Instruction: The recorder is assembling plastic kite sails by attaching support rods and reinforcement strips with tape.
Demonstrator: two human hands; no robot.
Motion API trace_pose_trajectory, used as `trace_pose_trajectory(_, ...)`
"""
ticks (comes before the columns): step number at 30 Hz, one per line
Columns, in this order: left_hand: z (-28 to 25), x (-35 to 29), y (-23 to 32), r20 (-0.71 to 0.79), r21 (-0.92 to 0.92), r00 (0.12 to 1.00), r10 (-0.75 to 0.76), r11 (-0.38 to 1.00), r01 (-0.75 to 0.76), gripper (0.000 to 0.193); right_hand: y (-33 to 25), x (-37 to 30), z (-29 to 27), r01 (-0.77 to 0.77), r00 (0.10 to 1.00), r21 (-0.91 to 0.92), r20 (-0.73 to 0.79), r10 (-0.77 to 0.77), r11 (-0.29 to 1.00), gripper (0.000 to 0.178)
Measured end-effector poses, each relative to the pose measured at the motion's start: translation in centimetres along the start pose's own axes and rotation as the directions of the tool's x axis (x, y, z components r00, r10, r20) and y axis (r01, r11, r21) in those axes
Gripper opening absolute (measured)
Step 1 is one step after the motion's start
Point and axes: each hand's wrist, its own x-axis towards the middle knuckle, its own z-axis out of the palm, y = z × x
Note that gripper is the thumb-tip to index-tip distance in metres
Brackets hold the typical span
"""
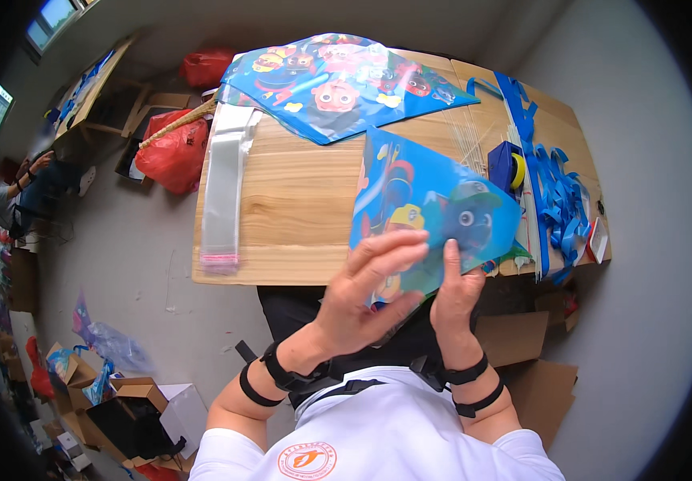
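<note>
A blue kite sheet [426, 192] printed with cartoon characters is held up above the near edge of the table. My right hand [457, 301] grips its lower right part, with the thumb lying on the printed face and the other fingers hidden behind. My left hand [366, 289] is over the sheet's lower left part, its fingers stretched out and apart from the thumb. Whether its fingertips touch the sheet I cannot tell. Beyond, a pile of similar kite sheets [334, 92] lies across the far side of the table.
Clear plastic sleeves [222, 196] lie along the left of the wooden table [298, 192]. Thin sticks [465, 136], a blue-and-yellow tape roll [514, 170] and tangled blue ribbons [562, 204] occupy the right. Red bags [174, 152] and cardboard boxes [145, 401] stand on the floor; another person sits far left.
</note>
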Motion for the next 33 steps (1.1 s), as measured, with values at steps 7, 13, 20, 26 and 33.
trace_pose_trajectory(7, 1.4, -11.5, -17.8, -0.29, -0.078, 0.591, -0.753, 0.634, 0.77, 0.037, -0.5, 5.2, -16.0, -0.013, 0.971, 0.007, -0.24, 0.014, 1.0, 0.03)
trace_pose_trajectory(13, 6.6, -8.8, -18.1, -0.122, 0.242, 0.419, -0.9, 0.383, 0.892, 0.061, 4.6, 7.3, -23.2, -0.166, 0.882, -0.024, -0.45, 0.138, 0.986, 0.031)
trace_pose_trajectory(20, 9.1, -8.1, -19.7, -0.111, 0.44, 0.435, -0.893, 0.349, 0.828, 0.036, 7.7, 7.6, -23.8, -0.258, 0.871, -0.002, -0.434, 0.231, 0.966, 0.034)
trace_pose_trajectory(26, 4.4, -7.6, -19.0, -0.098, 0.058, 0.49, -0.866, 0.487, 0.871, 0.028, 9.0, 5.1, -23.8, -0.412, 0.893, -0.226, -0.294, 0.341, 0.883, 0.05)
trace_pose_trajectory(33, -5.6, 1.5, -9.7, 0.05, 0.644, 0.949, -0.311, 0.737, 0.208, 0.053, 0.1, 7.8, -12.0, 0.527, 0.793, -0.818, 0.376, -0.479, 0.231, 0.091)
